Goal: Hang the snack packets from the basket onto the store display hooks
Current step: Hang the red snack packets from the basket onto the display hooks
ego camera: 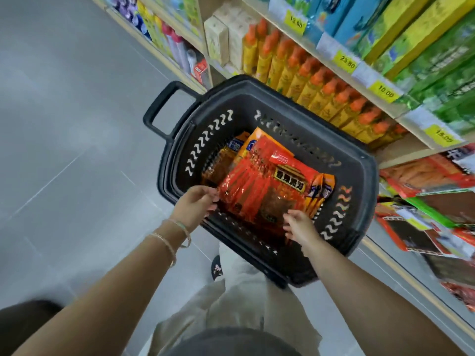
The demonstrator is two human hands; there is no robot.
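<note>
A black plastic basket (pixel 359 181) stands on the floor in front of me. On top of the pile inside lies a large red snack packet (pixel 267 191), with orange and yellow packets (pixel 246 145) under and beside it. My left hand (pixel 198 204), with bracelets on the wrist, pinches the red packet's left edge. My right hand (pixel 300 224) reaches to the packet's near edge with its fingers spread and relaxed, touching it. Red hanging snack packets (pixel 421 176) fill the display at the lower right; the hooks themselves are hidden.
Shelves run along the right side, with orange-capped yellow bottles (pixel 303 75), green and blue boxes (pixel 416 29) and yellow price tags (pixel 385 92). The basket's handle (pixel 159 109) sticks out to the left. Grey tiled floor (pixel 64 124) lies to the left. My legs and a shoe (pixel 217 268) are below the basket.
</note>
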